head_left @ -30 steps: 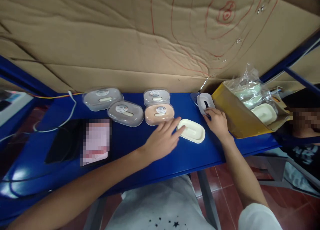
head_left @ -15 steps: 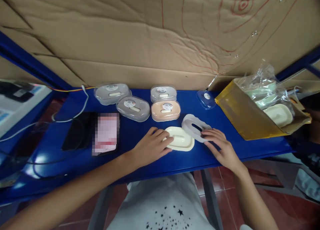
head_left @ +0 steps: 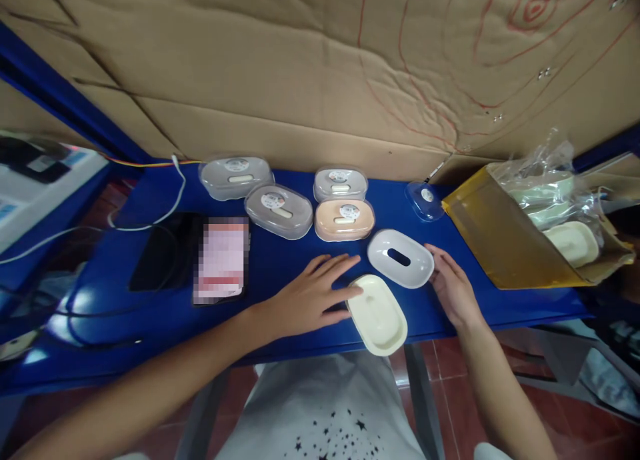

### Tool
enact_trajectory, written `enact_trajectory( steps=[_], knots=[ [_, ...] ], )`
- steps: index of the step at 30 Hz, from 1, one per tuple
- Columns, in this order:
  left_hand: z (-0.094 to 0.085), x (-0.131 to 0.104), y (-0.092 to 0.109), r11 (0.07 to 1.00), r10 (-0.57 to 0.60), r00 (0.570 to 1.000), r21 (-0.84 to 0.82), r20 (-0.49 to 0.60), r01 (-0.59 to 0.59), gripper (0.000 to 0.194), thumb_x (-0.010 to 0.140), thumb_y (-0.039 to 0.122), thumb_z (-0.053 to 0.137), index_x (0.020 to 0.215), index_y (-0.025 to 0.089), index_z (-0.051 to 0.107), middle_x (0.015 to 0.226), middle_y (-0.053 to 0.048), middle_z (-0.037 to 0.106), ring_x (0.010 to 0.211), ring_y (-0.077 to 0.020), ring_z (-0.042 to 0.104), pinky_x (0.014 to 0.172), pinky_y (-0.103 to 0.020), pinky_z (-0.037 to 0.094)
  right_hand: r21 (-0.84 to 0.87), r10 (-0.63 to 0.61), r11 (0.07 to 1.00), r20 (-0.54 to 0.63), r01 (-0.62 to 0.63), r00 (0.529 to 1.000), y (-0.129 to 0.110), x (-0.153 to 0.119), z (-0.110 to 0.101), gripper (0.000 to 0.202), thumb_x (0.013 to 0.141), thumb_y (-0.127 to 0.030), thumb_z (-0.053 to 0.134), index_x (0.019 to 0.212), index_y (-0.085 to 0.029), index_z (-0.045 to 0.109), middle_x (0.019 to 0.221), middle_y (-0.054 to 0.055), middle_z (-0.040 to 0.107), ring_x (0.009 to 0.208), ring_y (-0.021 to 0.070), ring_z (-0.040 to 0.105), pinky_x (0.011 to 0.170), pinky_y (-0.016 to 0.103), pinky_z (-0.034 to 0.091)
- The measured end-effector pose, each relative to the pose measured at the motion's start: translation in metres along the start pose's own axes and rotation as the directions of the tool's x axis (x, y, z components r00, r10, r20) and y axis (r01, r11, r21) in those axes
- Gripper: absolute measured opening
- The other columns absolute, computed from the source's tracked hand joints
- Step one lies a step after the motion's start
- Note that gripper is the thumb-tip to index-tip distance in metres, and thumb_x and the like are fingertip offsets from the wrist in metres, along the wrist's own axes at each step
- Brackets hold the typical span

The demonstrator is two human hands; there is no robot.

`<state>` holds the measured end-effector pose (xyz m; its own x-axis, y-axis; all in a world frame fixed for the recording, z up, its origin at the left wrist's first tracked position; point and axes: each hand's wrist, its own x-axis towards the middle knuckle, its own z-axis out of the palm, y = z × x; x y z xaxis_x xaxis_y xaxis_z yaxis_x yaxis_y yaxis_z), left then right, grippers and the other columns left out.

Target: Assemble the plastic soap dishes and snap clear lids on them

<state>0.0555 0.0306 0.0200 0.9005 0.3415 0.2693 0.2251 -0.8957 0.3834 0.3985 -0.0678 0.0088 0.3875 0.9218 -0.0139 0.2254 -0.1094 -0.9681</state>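
A cream oval dish (head_left: 379, 315) with a raised inner rim lies at the front of the blue table, its near end at the table edge. At its upper left rim is my left hand (head_left: 315, 295), fingers spread, one fingertip touching the dish. A pale grey oval cover (head_left: 420, 263) with a dark slot in its middle sits just behind the dish, apart from it. My right hand (head_left: 454, 288) grips the right end of that cover; part of the fingers is hidden behind it.
Several lidded oval boxes, including a peach one (head_left: 345, 228), stand at the back. A clear lid (head_left: 425, 203) lies right of them. An open carton (head_left: 475, 230) with bagged parts stands at right. A phone (head_left: 221, 260) and white cable (head_left: 173, 210) are at left.
The grey cover has turned level, slot facing up, and parted from the cream dish. The dish has turned and shifted nearer the table's front edge. My left fingers have spread. The camera view has shifted slightly.
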Motion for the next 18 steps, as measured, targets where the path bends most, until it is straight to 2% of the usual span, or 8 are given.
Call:
enact_trajectory(
  steps=[3, 5, 7, 9, 10, 12, 15, 18],
  knots=[
    [0.003, -0.002, 0.001, 0.998, 0.059, 0.998, -0.015, 0.003, -0.058, 0.022, 0.101, 0.036, 0.076, 0.119, 0.024, 0.076, 0.169, -0.017, 0.047, 0.156, -0.0402, 0.045, 0.127, -0.064, 0.036, -0.162, 0.002, 0.987, -0.089, -0.017, 0.996, 0.0, 0.002, -0.004, 0.052, 0.102, -0.065, 0.064, 0.139, -0.03, 0.07, 0.127, 0.009, 0.079, 0.101, 0.0271, 0.077, 0.088, 0.047, 0.065],
    [0.003, -0.003, 0.001, 0.998, 0.064, 0.998, -0.014, -0.011, -0.064, 0.018, 0.1, 0.035, 0.078, 0.11, 0.021, 0.076, 0.162, -0.019, 0.054, 0.153, -0.0391, 0.048, 0.125, -0.062, 0.037, -0.34, -0.125, 0.937, -0.107, 0.082, 0.986, -0.004, 0.0, -0.005, 0.053, 0.104, -0.065, 0.059, 0.143, -0.03, 0.068, 0.144, 0.011, 0.071, 0.123, 0.0313, 0.071, 0.104, 0.054, 0.061],
    [0.002, -0.004, 0.0, 0.999, 0.053, 0.998, -0.007, -0.016, -0.053, 0.018, 0.099, 0.034, 0.078, 0.107, 0.019, 0.074, 0.155, -0.02, 0.058, 0.147, -0.038, 0.054, 0.122, -0.06, 0.04, -0.475, -0.267, 0.845, 0.022, 0.245, 0.963, -0.009, -0.004, -0.002, 0.057, 0.106, -0.061, 0.058, 0.156, -0.032, 0.058, 0.162, 0.011, 0.058, 0.147, 0.0341, 0.057, 0.12, 0.061, 0.049],
    [0.001, -0.005, -0.001, 1.0, 0.023, 1.0, 0.001, -0.021, -0.023, 0.019, 0.099, 0.033, 0.077, 0.107, 0.018, 0.07, 0.151, -0.02, 0.06, 0.139, -0.0361, 0.06, 0.117, -0.058, 0.043, -0.55, -0.322, 0.74, 0.215, 0.387, 0.922, -0.014, -0.007, 0.005, 0.067, 0.103, -0.057, 0.066, 0.164, -0.034, 0.048, 0.172, 0.011, 0.046, 0.159, 0.0357, 0.043, 0.128, 0.064, 0.04],
    [0.001, -0.005, -0.002, 1.0, 0.004, 1.0, 0.006, -0.028, -0.004, 0.019, 0.099, 0.033, 0.076, 0.108, 0.018, 0.069, 0.15, -0.02, 0.061, 0.136, -0.0353, 0.061, 0.115, -0.058, 0.044, -0.571, -0.331, 0.694, 0.286, 0.437, 0.899, -0.016, -0.008, 0.009, 0.069, 0.101, -0.055, 0.071, 0.163, -0.035, 0.049, 0.174, 0.01, 0.044, 0.16, 0.0363, 0.041, 0.129, 0.065, 0.039],
    [0.001, -0.005, -0.003, 0.999, -0.041, 0.998, 0.015, -0.048, 0.042, 0.021, 0.098, 0.032, 0.077, 0.109, 0.017, 0.066, 0.15, -0.02, 0.061, 0.133, -0.035, 0.063, 0.112, -0.056, 0.046, -0.595, -0.37, 0.636, 0.325, 0.492, 0.87, -0.019, -0.008, 0.017, 0.06, 0.099, -0.051, 0.075, 0.155, -0.035, 0.058, 0.169, 0.01, 0.05, 0.157, 0.0365, 0.046, 0.128, 0.064, 0.042],
    [0.005, -0.003, -0.003, 0.993, -0.112, 0.991, 0.014, -0.074, 0.114, 0.029, 0.092, 0.033, 0.084, 0.105, 0.018, 0.062, 0.147, -0.02, 0.062, 0.129, -0.0363, 0.065, 0.107, -0.055, 0.049, -0.546, -0.459, 0.64, 0.292, 0.54, 0.839, -0.021, -0.012, 0.026, 0.042, 0.103, -0.041, 0.072, 0.144, -0.033, 0.068, 0.156, 0.01, 0.063, 0.15, 0.0339, 0.055, 0.124, 0.061, 0.048],
    [0.008, -0.001, -0.003, 0.981, -0.194, 0.976, -0.011, -0.098, 0.193, 0.044, 0.087, 0.032, 0.089, 0.117, 0.018, 0.061, 0.145, -0.018, 0.064, 0.123, -0.0369, 0.068, 0.103, -0.055, 0.053, -0.46, -0.473, 0.641, 0.393, 0.614, 0.789, -0.025, -0.024, 0.032, 0.042, 0.105, -0.035, 0.069, 0.147, -0.034, 0.066, 0.158, 0.008, 0.062, 0.153, 0.0324, 0.053, 0.124, 0.059, 0.05]
  ],
)
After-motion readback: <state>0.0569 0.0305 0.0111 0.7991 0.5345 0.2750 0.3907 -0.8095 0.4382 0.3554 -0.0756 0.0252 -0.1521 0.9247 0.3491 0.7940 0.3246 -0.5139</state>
